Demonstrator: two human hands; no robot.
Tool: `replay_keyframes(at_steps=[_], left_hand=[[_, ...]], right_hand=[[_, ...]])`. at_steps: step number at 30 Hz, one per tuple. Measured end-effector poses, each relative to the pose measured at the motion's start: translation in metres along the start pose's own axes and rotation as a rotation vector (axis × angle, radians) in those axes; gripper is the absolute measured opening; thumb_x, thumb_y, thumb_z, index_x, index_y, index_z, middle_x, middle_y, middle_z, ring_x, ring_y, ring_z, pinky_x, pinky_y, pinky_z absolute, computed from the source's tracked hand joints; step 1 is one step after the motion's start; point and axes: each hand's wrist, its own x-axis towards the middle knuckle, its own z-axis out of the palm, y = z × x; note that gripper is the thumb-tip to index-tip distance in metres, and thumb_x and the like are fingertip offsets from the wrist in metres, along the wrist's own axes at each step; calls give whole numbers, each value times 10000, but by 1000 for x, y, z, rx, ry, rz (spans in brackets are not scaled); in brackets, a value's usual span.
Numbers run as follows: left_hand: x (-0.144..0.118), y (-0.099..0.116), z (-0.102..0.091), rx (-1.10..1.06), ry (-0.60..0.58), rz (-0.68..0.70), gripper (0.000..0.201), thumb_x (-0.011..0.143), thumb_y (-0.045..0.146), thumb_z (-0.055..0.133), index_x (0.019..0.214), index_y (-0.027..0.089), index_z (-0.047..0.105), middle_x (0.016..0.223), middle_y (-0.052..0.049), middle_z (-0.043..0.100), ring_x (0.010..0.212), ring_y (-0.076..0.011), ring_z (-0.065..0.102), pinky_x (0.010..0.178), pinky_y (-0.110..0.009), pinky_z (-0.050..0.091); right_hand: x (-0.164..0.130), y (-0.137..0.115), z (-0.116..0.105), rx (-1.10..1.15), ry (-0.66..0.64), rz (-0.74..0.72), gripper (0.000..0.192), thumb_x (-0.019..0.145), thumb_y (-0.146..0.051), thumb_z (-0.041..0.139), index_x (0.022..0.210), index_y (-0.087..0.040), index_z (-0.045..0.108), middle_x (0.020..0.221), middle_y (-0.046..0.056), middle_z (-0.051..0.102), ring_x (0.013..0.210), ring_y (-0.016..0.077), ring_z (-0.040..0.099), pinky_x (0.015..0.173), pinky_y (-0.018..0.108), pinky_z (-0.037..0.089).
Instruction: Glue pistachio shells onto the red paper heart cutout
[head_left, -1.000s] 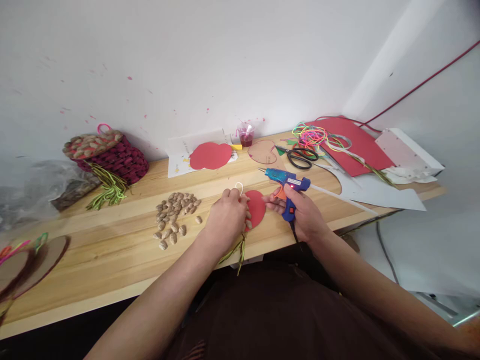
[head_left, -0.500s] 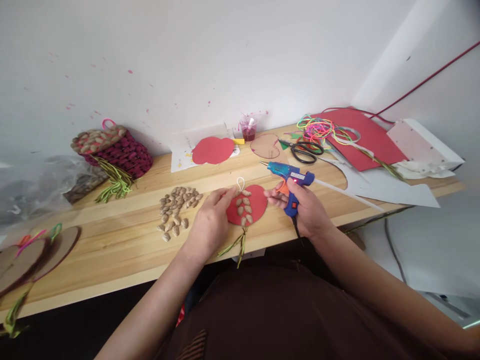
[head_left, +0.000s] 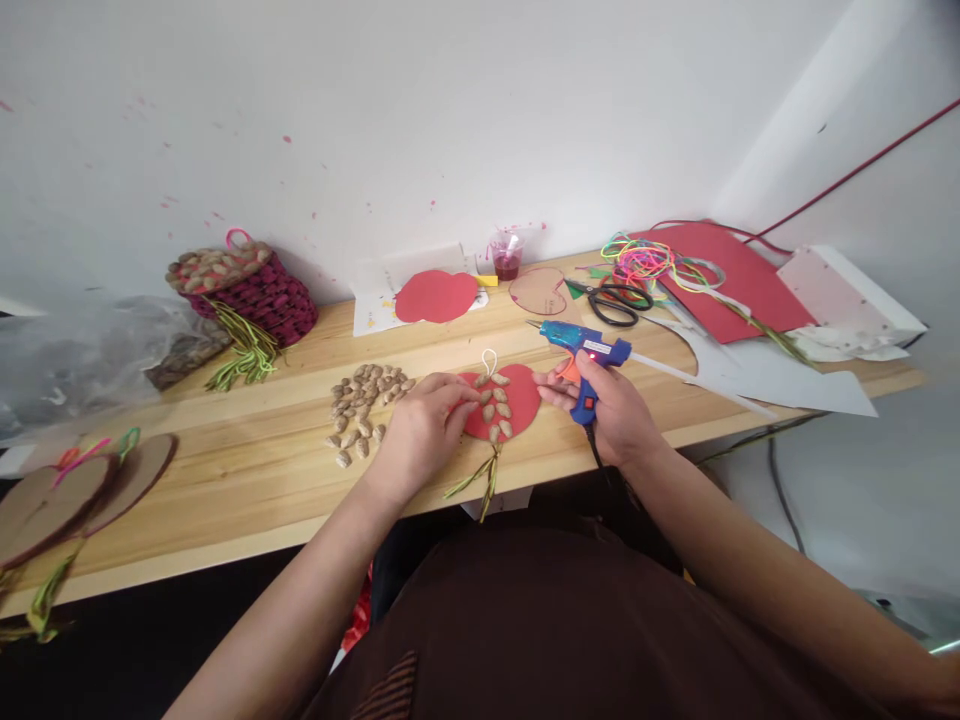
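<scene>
A red paper heart [head_left: 517,398] lies near the front edge of the wooden table [head_left: 247,470], with several pale shells stuck down its middle, a white loop on top and green strands hanging below. My left hand [head_left: 422,428] rests on the heart's left edge, fingers spread flat. My right hand [head_left: 611,412] grips a blue hot glue gun [head_left: 581,352] just right of the heart, nozzle pointing left above the table, its red light on. A loose pile of shells [head_left: 363,404] sits left of my left hand.
At the back stand a dark red woven basket [head_left: 255,290], a red heart cut-out [head_left: 436,296], a small cup [head_left: 508,256], black scissors [head_left: 616,302], neon cords [head_left: 639,260] and red and white sheets [head_left: 731,280]. Brown discs [head_left: 82,490] lie at far left.
My left hand has slid left off the heart, uncovering the row of shells on it. The view has shifted slightly; the glue gun stays in my right hand.
</scene>
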Motion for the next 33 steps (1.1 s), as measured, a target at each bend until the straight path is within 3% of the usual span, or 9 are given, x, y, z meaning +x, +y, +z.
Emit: replay_keyframes(at_steps=[6,12,17,23,29,33], left_hand=[[16,-10,3,62,-76,-97,264,923,111,534,1089,189,723,1124,-74,697,1071,-213,658,996,-379,525],[13,-9,3,90,-173,-125,348,930,107,491,1213,170,684,1203,-99,682,1135,-234,641,1044,-400,497],[6,-9,-2,136,-168,-123,304,934,167,558,1212,196,677,1198,-84,688,1104,-238,655,1002,-406,522],[16,-14,-5,180,-93,57,142,957,189,586,994,195,723,1029,-69,700,965,-217,645,884,-370,537],[54,-2,-5,289,-338,339,175,993,211,556,950,161,718,943,-91,663,935,-230,581,833,-356,503],[65,1,-3,382,-467,395,160,982,181,562,908,156,701,916,-82,646,901,-233,554,824,-361,480]], right_hand=[[-1,-1,0,-4,9,1,384,764,-566,798,750,-198,689,713,42,723,868,237,767,812,361,634],[1,0,3,-16,34,17,374,755,-541,812,759,-189,685,740,56,738,871,243,769,801,348,632],[0,-2,4,-26,13,36,360,730,-521,835,754,-189,698,775,46,738,908,255,768,818,349,629],[0,-3,2,-6,-6,41,354,768,-536,801,757,-199,692,779,50,742,949,261,767,851,363,625],[1,-2,-1,35,-18,44,343,784,-532,789,765,-201,700,742,46,741,936,265,770,852,377,632],[2,0,-4,67,-27,46,339,800,-529,775,785,-197,710,761,46,755,879,245,775,837,366,637]])
